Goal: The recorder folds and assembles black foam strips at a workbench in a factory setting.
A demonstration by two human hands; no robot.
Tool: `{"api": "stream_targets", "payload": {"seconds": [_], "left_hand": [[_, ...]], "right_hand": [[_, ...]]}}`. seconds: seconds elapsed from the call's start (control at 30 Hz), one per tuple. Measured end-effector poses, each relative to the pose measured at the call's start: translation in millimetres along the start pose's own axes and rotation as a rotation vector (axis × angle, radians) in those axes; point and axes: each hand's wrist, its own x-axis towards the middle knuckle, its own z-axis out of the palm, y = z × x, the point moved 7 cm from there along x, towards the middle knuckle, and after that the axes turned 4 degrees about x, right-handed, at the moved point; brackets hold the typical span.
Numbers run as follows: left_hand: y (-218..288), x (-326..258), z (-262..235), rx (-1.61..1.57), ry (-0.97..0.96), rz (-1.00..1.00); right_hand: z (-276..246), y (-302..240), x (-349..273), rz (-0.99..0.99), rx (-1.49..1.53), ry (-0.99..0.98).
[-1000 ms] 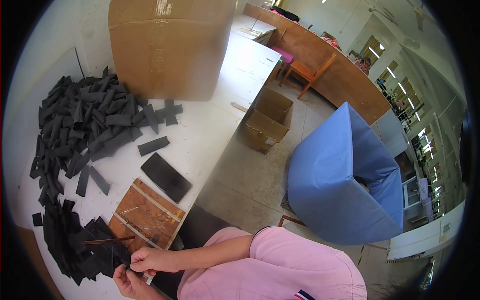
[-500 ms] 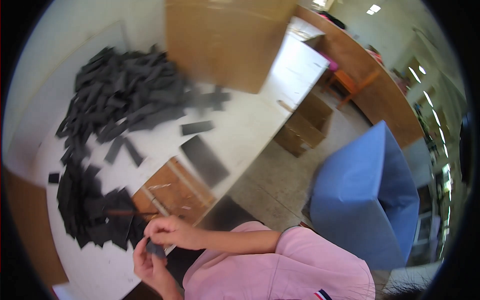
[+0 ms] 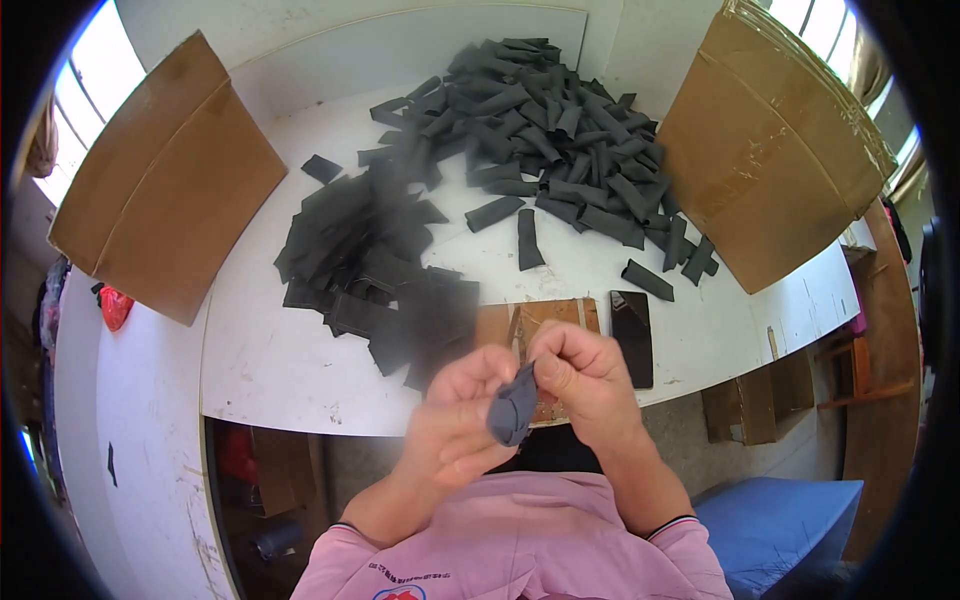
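Grey cloth [image 3: 512, 412] is grasped by left hand [image 3: 452, 422] and right hand [image 3: 592, 388]. Phone [image 3: 631, 340] seen at cloth's two o'clock.

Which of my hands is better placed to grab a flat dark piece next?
Probably your left hand: it is nearer the flat dark pieces, piled ahead to the left. Your right hand is farther across. Both hold the grey piece, though.

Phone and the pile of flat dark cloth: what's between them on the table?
In the head view, a brown board lies between the phone and the flat dark cloth. The right hand hides part of the board.
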Motion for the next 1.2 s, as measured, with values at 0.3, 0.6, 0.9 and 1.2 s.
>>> {"api": "stream_targets", "payload": {"seconds": [0.3,0.6,0.9,1.2], "left_hand": [[-4,35,-81,-0.184,0.361,-0.031],[15,26,-44,0.86,0.334,0.179],[34,22,1,1.899,0.191,0.713],[43,11,-31,1.114,0.329,0.502]], "right_hand": [[-37,68,33,0.36,0.31,-0.002],[-37,70,44,0.218,0.087,-0.13],[-43,74,40,0.217,-0.126,-0.076],[10,-23,23,-0.519,-1.241,-0.129]]}}
